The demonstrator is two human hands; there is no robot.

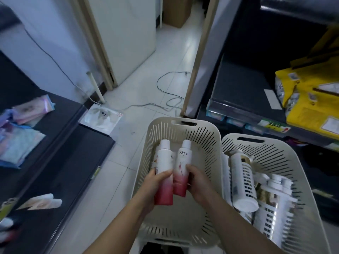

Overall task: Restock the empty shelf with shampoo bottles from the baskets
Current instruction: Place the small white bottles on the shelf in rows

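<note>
Pink-and-white plastic is filling both hands in the head view. Above the left basket [183, 122], the left hand [156, 182] is curling its fingers and thumb round the pink lower half of one shampoo bottle [164, 173]. The right hand [198, 182] is wrapping round a second, Dove-labelled bottle [182, 169], which is touching the first. Both forearms are reaching forward and down, and both caps are pointing away from the person.

Two cream slatted baskets are standing on the tiled floor, with the right basket [247, 139] sitting just beside the left basket. White bottles [242, 180] are lying heaped in it, too blurred to count. Beyond and to the right of the left basket, a dark shelf [244, 88] is carrying yellow packs [311, 99].
</note>
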